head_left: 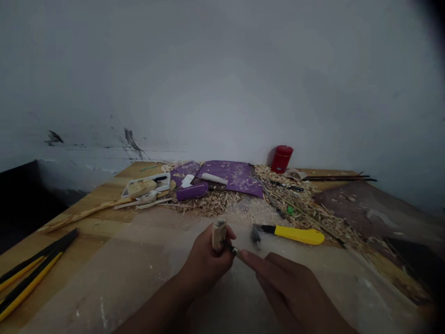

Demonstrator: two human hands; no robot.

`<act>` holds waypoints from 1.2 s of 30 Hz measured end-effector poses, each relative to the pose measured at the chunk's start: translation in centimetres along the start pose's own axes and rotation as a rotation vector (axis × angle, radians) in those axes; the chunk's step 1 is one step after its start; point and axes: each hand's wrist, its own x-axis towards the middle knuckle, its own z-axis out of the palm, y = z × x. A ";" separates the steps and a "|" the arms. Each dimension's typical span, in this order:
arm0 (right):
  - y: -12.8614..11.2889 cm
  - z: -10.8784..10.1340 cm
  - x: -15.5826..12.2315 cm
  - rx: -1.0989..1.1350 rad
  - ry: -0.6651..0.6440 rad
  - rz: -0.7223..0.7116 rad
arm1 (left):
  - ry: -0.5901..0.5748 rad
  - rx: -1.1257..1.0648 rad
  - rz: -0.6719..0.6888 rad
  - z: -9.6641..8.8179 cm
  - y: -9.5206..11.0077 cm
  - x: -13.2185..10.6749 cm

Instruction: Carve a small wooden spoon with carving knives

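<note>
From my head camera, I look down at a wide bench of pale, grainy wood (pixel 99 278), partly covered by a scuffed, translucent sheet. In the lower middle of the frame, my left hand (pixel 205 264) is closed around a short, pale wooden block (pixel 219 235), which stands upright with a rough, darker top. My right hand (pixel 288 285) comes in from the lower right, its fingers closed on a slim, dark-shafted carving tool (pixel 231 248). The tool's tip meets the block near my left fingers.

Just beyond my hands lie a yellow-and-black utility knife (pixel 295 234) and a small dark metal tool (pixel 256 237), close together. Curled wood shavings (pixel 295 204) form a loose, fluffy drift across the upper middle and right of the frame, around glossy purple sheets (pixel 229 176). A red cylindrical canister (pixel 281 158) stands against the wall behind them. At the upper left, a white tray (pixel 146 188) holds a wooden block, and a long splintered wood strip (pixel 83 214) lies nearby. Two yellow-and-black handles (pixel 31 273) sit at the lower left.
</note>
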 end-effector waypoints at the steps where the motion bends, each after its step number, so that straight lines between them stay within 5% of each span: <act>1: 0.0 0.0 0.0 -0.042 -0.005 -0.010 | -0.021 -0.029 0.000 -0.1 0.0 -0.1; 8: -0.1 0.2 -0.3 -0.318 -0.061 -0.087 | -0.176 -0.333 0.053 -0.5 -0.3 -0.8; 15: -0.4 1.0 -0.7 -0.370 0.027 -0.183 | 0.093 -0.187 0.045 1.0 0.5 -1.1; 23: -0.8 2.0 -0.7 -0.324 -0.023 -0.144 | 0.256 -0.213 0.038 1.7 -0.7 -1.7; 36: -1.7 3.5 -0.2 -0.350 0.154 -0.143 | 0.283 -0.390 -0.022 2.4 0.2 -2.3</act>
